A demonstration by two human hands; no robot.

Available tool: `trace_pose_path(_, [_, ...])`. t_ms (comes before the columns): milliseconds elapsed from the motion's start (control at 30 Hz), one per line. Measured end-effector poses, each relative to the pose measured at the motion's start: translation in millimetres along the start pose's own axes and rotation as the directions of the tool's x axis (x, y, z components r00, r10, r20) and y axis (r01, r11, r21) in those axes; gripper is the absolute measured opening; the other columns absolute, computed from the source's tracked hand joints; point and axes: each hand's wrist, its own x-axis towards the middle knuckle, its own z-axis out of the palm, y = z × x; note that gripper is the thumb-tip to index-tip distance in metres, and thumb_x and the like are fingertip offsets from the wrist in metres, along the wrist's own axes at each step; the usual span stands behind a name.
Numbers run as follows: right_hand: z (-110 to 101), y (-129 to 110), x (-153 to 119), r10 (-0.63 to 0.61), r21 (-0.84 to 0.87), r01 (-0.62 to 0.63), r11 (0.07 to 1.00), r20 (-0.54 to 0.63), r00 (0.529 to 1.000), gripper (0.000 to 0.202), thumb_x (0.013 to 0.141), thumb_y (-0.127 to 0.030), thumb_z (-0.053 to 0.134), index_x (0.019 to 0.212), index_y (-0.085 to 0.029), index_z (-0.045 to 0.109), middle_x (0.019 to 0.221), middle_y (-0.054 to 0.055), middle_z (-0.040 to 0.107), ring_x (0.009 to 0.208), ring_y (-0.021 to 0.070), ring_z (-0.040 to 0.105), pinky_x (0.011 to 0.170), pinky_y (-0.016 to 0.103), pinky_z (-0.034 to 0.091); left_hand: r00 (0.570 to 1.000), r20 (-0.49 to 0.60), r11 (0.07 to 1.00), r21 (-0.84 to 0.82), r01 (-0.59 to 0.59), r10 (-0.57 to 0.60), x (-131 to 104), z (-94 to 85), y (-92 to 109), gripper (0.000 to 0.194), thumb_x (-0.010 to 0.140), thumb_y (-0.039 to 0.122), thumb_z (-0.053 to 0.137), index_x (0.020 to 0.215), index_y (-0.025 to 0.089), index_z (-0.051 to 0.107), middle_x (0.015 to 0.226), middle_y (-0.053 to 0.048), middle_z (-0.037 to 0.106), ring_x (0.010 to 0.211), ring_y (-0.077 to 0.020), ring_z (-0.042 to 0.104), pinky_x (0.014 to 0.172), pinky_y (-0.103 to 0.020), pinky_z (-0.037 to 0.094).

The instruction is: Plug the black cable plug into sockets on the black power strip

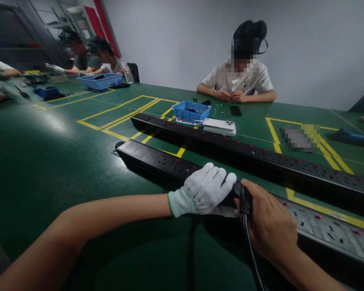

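Note:
A long black power strip (145, 154) with red lights or buttons and several sockets lies across the green table in front of me. My left hand (206, 188), in a white glove with a mint cuff, is closed over the strip from above, its fingers on the far side. Just right of it, my bare right hand (268, 220) grips a black plug (243, 198) held at the strip's upper face. A black cord (251, 250) runs down from the plug towards me. Whether its pins are in a socket is hidden.
A second power strip (212, 139) lies parallel behind the first. Beyond it are a white phone (219, 126) and a blue bin (191, 111). A co-worker (237, 83) sits opposite. Yellow tape (118, 135) marks the table; another blue bin (100, 81) stands far left, near other people.

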Motion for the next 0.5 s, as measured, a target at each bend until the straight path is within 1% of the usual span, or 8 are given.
trace_pose_path(100, [-0.7, -0.3, 1.3, 0.026, 0.042, -0.025, 0.999, -0.007, 1.000, 0.035, 0.087, -0.024, 0.042, 0.117, -0.008, 0.048, 0.103, 0.014, 0.063, 0.096, 0.0247, 0.060, 0.084, 0.038, 0.048, 1.000, -0.021, 1.000, 0.010, 0.004, -0.003, -0.5, -0.3, 0.1, 0.073, 0.086, 0.066, 0.027, 0.117, 0.005, 0.050, 0.098, -0.015, 0.061, 0.088, -0.0250, 0.058, 0.083, -0.042, 0.045])
trace_pose_path(167, [-1.8, -0.4, 2.0, 0.057, 0.088, -0.058, 0.994, 0.007, 0.998, 0.031, 0.087, -0.025, 0.043, 0.114, -0.012, 0.050, 0.100, 0.012, 0.064, 0.094, 0.0246, 0.061, 0.085, 0.040, 0.048, 1.000, 0.001, 1.000, -0.004, 0.001, -0.001, -1.0, -0.4, 0.0, 0.073, 0.085, 0.066, 0.028, 0.118, 0.005, 0.050, 0.098, -0.015, 0.060, 0.088, -0.0249, 0.057, 0.083, -0.042, 0.045])
trace_pose_path(233, [-4.1, -0.8, 2.8, 0.136, 0.169, -0.141, 0.975, 0.042, 0.990, 0.027, 0.088, -0.029, 0.045, 0.112, -0.016, 0.051, 0.097, 0.010, 0.065, 0.090, 0.0237, 0.061, 0.080, 0.040, 0.049, 1.000, 0.027, 1.000, -0.022, 0.004, -0.003, -1.3, -0.2, 0.0, 0.074, 0.085, 0.066, 0.029, 0.120, 0.004, 0.049, 0.098, -0.015, 0.060, 0.088, -0.0252, 0.057, 0.081, -0.041, 0.044])
trace_pose_path(267, [-5.8, -1.2, 3.6, 0.204, 0.230, -0.210, 0.950, 0.049, 0.978, 0.027, 0.088, -0.031, 0.047, 0.112, -0.017, 0.051, 0.097, 0.009, 0.065, 0.088, 0.0226, 0.062, 0.077, 0.037, 0.050, 0.999, 0.040, 1.000, -0.030, 0.007, -0.006, -1.3, 0.0, 0.0, 0.075, 0.085, 0.067, 0.029, 0.120, 0.004, 0.048, 0.098, -0.015, 0.059, 0.088, -0.0253, 0.056, 0.081, -0.041, 0.044])
trace_pose_path(300, [-7.9, -1.6, 4.8, 0.288, 0.303, -0.288, 0.908, 0.047, 0.957, 0.029, 0.089, -0.034, 0.048, 0.113, -0.018, 0.050, 0.098, 0.008, 0.064, 0.087, 0.0214, 0.062, 0.074, 0.035, 0.051, 0.999, 0.050, 0.999, -0.036, 0.014, -0.013, -1.2, 0.2, 0.1, 0.077, 0.084, 0.068, 0.028, 0.120, 0.004, 0.049, 0.097, -0.015, 0.059, 0.087, -0.0255, 0.056, 0.080, -0.041, 0.045])
trace_pose_path(367, [-13.0, -2.3, 9.1, 0.456, 0.457, -0.414, 0.787, 0.020, 0.890, 0.033, 0.089, -0.037, 0.049, 0.115, -0.018, 0.048, 0.101, 0.008, 0.063, 0.088, 0.0197, 0.062, 0.072, 0.032, 0.051, 0.998, 0.056, 0.999, -0.043, 0.022, -0.020, -0.6, 0.7, 0.7, 0.078, 0.084, 0.070, 0.026, 0.119, 0.004, 0.049, 0.095, -0.014, 0.059, 0.086, -0.0256, 0.055, 0.078, -0.041, 0.045])
trace_pose_path(433, [-18.8, -2.4, 15.9, 0.573, 0.569, -0.473, 0.673, 0.003, 0.819, 0.034, 0.088, -0.040, 0.050, 0.114, -0.017, 0.050, 0.104, 0.009, 0.063, 0.092, 0.0197, 0.061, 0.076, 0.033, 0.050, 0.998, 0.061, 0.999, -0.039, 0.018, -0.016, 0.3, 0.6, 1.5, 0.077, 0.083, 0.070, 0.026, 0.118, 0.005, 0.050, 0.094, -0.014, 0.058, 0.084, -0.0253, 0.055, 0.076, -0.041, 0.044])
trace_pose_path(500, [-24.3, -1.5, 23.6, 0.626, 0.633, -0.501, 0.591, 0.032, 0.779, 0.033, 0.087, -0.041, 0.052, 0.110, -0.018, 0.054, 0.104, 0.009, 0.064, 0.097, 0.0205, 0.060, 0.082, 0.035, 0.049, 0.997, 0.071, 0.999, -0.032, 0.015, -0.013, 1.0, -0.2, 1.9, 0.075, 0.084, 0.068, 0.027, 0.118, 0.006, 0.050, 0.094, -0.013, 0.058, 0.083, -0.0247, 0.055, 0.076, -0.041, 0.045])
